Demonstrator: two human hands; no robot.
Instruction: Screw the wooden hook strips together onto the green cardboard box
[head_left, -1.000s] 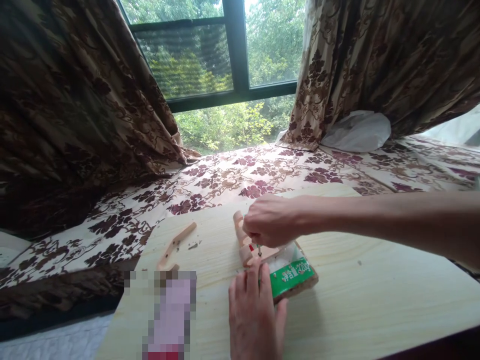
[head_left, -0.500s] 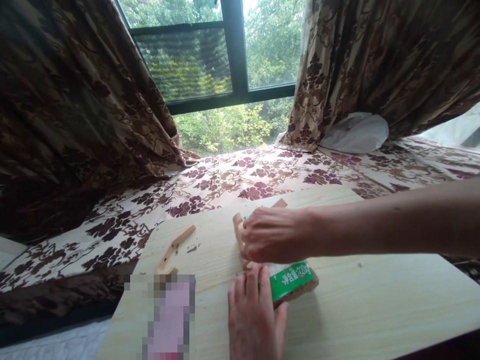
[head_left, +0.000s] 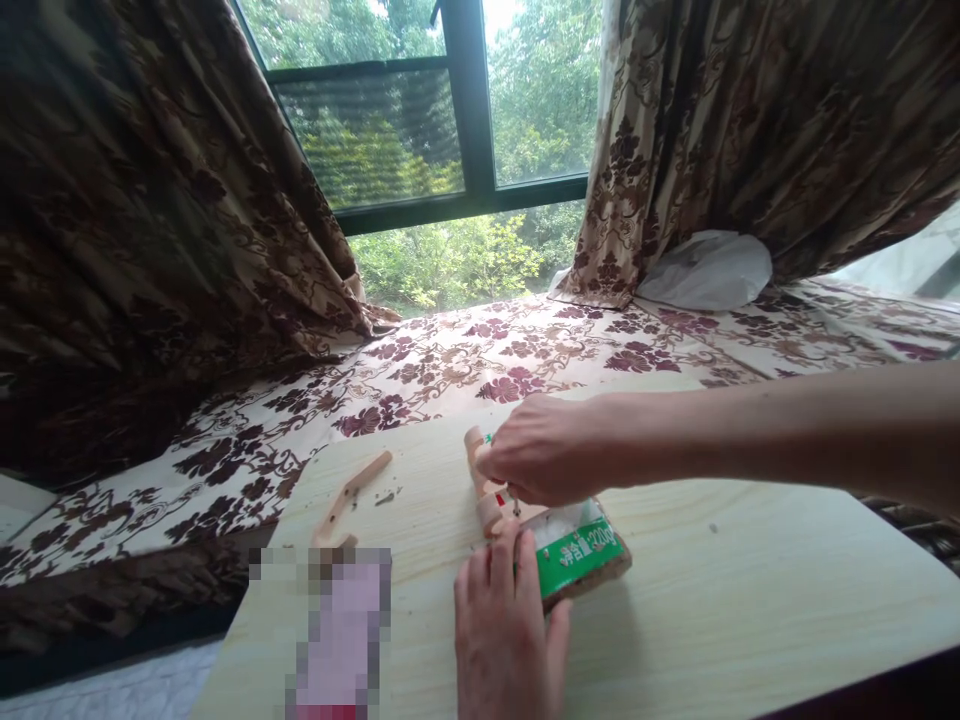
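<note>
Fingers of the right hand (head_left: 544,462) are pinched narrow on a small dark screwdriver-like tool (head_left: 515,500), whose tip meets the pale wooden assembled piece (head_left: 486,492) directly beneath them. Fingers of the left hand (head_left: 504,630) lie flat and extended, their tips pressing on the near end of the same wooden piece and on the edge of the green-labelled clear plastic packet with brown contents (head_left: 581,555); they close on nothing.

Under both sets of fingers spreads the light wood-grain worktop (head_left: 750,590). Beyond the right fingers lies the cream cloth with maroon floral print (head_left: 525,350), and farther off the dark-framed window (head_left: 465,110) between brown patterned curtains (head_left: 150,220). A crumpled white plastic bag (head_left: 705,270) rests well to the far right of the fingers. To the left of the fingers, apart from them, a loose slender wooden strip (head_left: 351,495) lies on the worktop, with a few small dark specks (head_left: 386,496) just beside it.
</note>
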